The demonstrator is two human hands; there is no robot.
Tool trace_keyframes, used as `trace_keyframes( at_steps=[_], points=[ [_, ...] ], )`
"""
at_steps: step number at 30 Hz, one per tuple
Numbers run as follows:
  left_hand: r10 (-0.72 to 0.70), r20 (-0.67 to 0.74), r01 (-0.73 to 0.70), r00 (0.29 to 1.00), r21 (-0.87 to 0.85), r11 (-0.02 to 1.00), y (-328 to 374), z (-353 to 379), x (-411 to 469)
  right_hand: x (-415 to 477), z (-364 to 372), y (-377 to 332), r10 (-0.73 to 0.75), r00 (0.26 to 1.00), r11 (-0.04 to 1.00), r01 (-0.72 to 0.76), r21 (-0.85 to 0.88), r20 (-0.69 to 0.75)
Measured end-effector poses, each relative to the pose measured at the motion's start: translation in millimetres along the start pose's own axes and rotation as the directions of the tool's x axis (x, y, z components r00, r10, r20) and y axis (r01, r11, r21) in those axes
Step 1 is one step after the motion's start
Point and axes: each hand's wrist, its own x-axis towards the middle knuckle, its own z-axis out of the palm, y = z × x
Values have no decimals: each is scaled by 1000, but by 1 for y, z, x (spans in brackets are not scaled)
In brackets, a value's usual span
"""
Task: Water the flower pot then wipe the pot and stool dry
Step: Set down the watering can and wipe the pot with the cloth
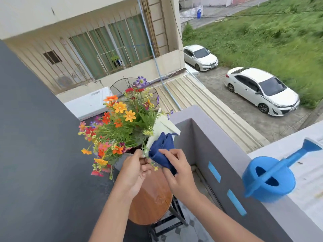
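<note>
Flower pot, white and square-sided [161,126], is seen from the head camera on the round brown wooden stool [152,198], tilted with its top leaning away toward the balcony's far corner. Its mass of orange, red, yellow and purple flowers [118,123] is spread out to the left. The stool is stood between the dark wall [35,137] on the left and the grey balcony parapet [218,145] on the right.

The pot's near lower edge is pinched by the left hand [134,170], so that grip is closed on the pot and steadies it. A dark blue cloth [161,151] is held bunched in the right hand [178,172], fingers folded narrowly around its lower part, and the cloth's upper folds are pressed against the pot's right-facing wall.

The pot wall lies up and away from the right hand, its long face running from the near edge toward the far rim. A wiping stroke would therefore be carried along that line, away from the body, and the right hand is the nearer one for it. The stool top below looks glossy, possibly wet, and appears not yet wiped.

A blue plastic watering can [269,179] is set on the parapet ledge, well apart to the right, which suggests watering is done.
</note>
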Motion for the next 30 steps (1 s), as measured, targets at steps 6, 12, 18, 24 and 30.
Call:
trace_keyframes(
  at_steps=[6,12,18,24,30],
  points=[
    [-7,3,7,1000,17,1000,3,5,0,-6,-8,23,4,999,997,-7,-72,-52],
    [-43,70,45,997,-22,999,4,5,-8,-1,-8,2,-75,992,996,68,-66,-104],
    [-10,54,9,998,6,1000,2,5,-6,13,-7,-13,-133,988,988,127,-85,-72],
    [-55,33,57,998,-64,996,9,-3,-5,-5,-12,18,-73,995,989,65,-130,-62],
    [-35,23,37,999,-84,996,13,-8,-7,-14,-9,24,-4,993,997,-5,-76,-120]
  ],
)
